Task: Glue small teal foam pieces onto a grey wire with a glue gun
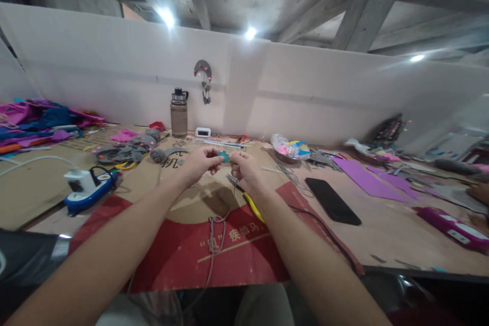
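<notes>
A small teal piece (223,156), perhaps felt, is held up in front of me above the cardboard. My left hand (206,162) pinches its left side between thumb and fingers. On the other side, my right hand (243,167) is closed at its right edge. A thin grey cord (217,234) runs down from near my right hand and lies in loose loops on the red part of the cardboard (171,254). Yellow-handled scissors (252,208) lie beneath my right hand, partly hidden by the wrist.
A water bottle (179,114) and a small white digital clock (202,132) stand by the partition. Left are a blue power strip (91,194) and grey felt pieces (124,152). Right are a black phone (332,200), purple sheets (369,179), a magenta device (453,226) and another person's hand (479,194).
</notes>
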